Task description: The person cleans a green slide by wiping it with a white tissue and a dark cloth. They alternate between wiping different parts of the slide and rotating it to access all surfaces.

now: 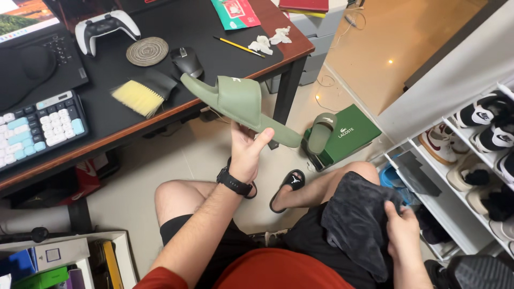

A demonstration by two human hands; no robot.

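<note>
A green slide sandal (241,104) is held up in the air in front of a seated person, just off the front edge of a dark-topped desk (107,115). Its long axis runs on a slant: one end rises toward the desk edge near a computer mouse (187,60), and the other end dips away from the desk toward the floor. The left hand (247,152) is directly beneath the sandal and closed on its lower end, thumb pressed against the sole, wrist wearing a black watch (234,183).

The right hand (402,231) is well apart from the sandal, lower and farther from the desk, resting at the person's thigh. It is closed on a dark grey cloth (356,225) that drapes over the lap. The left hand is therefore the one at the sandal; the right is the farther one.

Beyond the sandal's lower end, a matching green sandal (320,132) stands propped against a green shoe box (350,134) on the floor. On the desk beside the raised end lies a brush with yellow bristles (140,94). Farther from the desk stands a white rack of shoes (482,155).
</note>
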